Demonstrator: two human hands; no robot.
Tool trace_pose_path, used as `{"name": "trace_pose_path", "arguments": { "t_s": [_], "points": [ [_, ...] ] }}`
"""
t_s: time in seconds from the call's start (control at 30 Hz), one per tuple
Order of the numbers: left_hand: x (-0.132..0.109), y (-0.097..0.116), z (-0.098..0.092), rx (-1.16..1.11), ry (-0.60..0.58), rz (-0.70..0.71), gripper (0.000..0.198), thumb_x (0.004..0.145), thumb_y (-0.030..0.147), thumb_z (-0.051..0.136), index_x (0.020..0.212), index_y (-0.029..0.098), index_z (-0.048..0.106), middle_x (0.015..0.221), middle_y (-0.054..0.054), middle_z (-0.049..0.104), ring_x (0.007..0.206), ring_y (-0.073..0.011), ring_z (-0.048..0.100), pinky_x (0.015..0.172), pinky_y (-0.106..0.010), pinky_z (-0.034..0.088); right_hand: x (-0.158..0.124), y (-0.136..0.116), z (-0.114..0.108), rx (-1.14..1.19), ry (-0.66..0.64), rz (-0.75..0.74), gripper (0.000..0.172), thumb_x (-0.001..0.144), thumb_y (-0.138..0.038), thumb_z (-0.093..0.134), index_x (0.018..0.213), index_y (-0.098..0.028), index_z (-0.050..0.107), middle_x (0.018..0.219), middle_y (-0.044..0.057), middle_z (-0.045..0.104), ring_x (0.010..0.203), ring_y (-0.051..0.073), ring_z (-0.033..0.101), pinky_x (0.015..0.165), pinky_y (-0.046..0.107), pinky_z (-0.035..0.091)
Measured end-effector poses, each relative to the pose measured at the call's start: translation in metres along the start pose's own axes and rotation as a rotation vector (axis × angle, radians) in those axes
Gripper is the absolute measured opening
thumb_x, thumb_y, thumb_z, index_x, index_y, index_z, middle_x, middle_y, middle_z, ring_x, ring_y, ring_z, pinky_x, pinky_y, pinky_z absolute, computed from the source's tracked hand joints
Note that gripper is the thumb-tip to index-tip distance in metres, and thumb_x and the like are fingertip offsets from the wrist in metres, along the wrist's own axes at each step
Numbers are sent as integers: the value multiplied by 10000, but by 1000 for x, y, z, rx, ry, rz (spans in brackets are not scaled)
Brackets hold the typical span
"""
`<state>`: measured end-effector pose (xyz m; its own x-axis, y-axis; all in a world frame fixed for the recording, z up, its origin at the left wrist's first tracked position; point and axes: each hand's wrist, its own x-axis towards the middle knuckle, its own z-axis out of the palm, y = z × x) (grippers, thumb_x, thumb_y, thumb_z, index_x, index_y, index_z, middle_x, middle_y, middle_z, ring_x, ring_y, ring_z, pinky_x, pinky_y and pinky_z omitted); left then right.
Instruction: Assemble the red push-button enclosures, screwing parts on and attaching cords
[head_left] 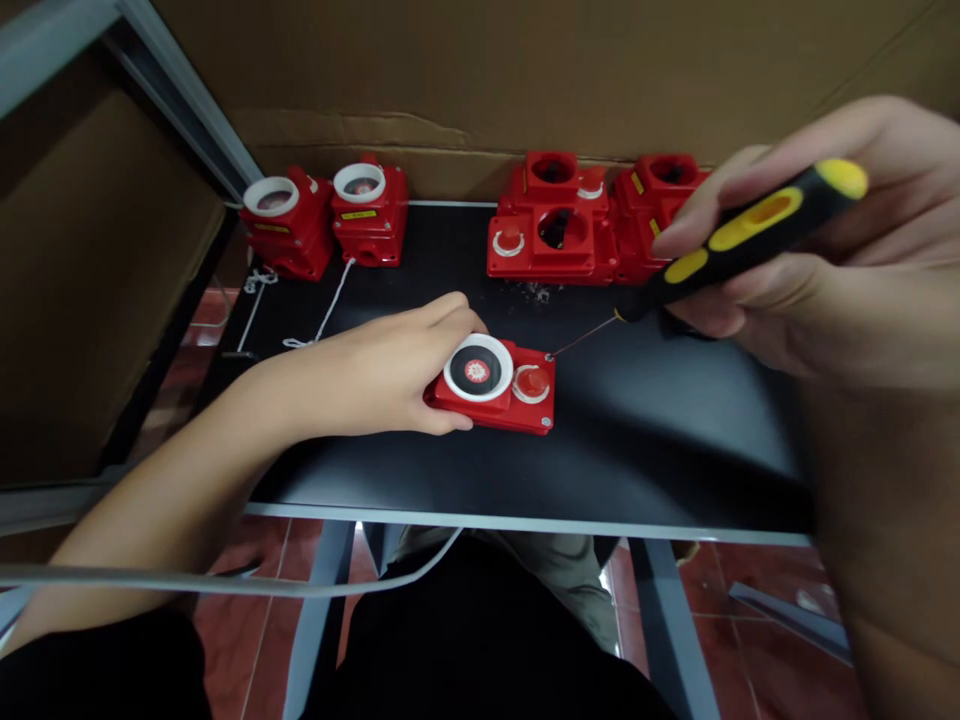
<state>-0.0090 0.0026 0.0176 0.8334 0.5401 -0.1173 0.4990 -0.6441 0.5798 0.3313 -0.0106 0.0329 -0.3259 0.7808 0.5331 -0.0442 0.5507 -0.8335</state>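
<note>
where left hand [409,365] curls, red box [504,408] seems partly inside.

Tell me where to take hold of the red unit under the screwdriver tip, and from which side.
Grip the red unit by its left end, coming from the left, as the left hand does. It lies flat, its long sides roughly parallel, so a pinch across them should hold. That likely leaves its right end free, where the screwdriver reaches the far corner screw.
</note>
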Motion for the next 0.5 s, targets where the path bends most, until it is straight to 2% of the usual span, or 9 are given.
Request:
{"name": "trace_pose_path", "arguments": {
  "t_s": [0.1,0.17,0.23,0.3,0.33,0.43,0.5],
  "points": [
    [1,-2,2,-15,6,-10,455,972,429,889,1328,230,688,1342,-94,703,1115,-297,722,1043,-405,561,-2,0,8,-68,100,-74,472,742,-460,1213,1000,-312,847,939,4,876,762,211,828,370,261,529],
    [1,-2,3,-17,9,-18,469,955,423,902,1323,228,688,1333,-92,700,1104,-299,724,1035,-413,558,-2,0,15,-155,136,-109,571,687,-520,1233,904,-297,755,866,-11,778,805,202,792,456,280,562],
    [2,-1,3,-11,6,-24,476,958,413,902,1333,221,681,1344,-95,694,1106,-295,724,1044,-412,557,-2,-1,25,-260,193,-173,657,668,-603,1230,895,-295,696,816,-35,672,756,161,689,604,324,617],
    [1,0,2,1,1,-24,482,967,411,898,1344,210,674,1356,-99,686,1109,-288,723,1050,-407,560,-2,0,33,-326,253,-216,640,735,-658,1187,972,-312,704,864,-40,628,752,146,628,728,364,628],
    [1,0,1,8,-4,-24,487,973,413,895,1353,207,670,1362,-100,681,1111,-286,722,1050,-404,562,-2,1,37,-332,255,-247,615,772,-670,1164,1013,-322,718,918,-38,628,758,141,624,738,368,612],
    [0,1,0,20,-12,-25,494,989,429,887,1372,207,665,1367,-96,670,1115,-281,726,1049,-393,568,-2,3,40,-321,192,-345,507,872,-646,1105,1105,-355,762,1024,-30,674,760,134,638,695,359,539],
    [0,1,-1,20,-12,-23,498,991,432,887,1378,210,664,1367,-93,668,1115,-279,730,1051,-387,569,-5,0,39,-273,164,-300,446,878,-605,1096,1077,-360,782,962,-12,703,778,168,657,685,370,532]
  ]
}}
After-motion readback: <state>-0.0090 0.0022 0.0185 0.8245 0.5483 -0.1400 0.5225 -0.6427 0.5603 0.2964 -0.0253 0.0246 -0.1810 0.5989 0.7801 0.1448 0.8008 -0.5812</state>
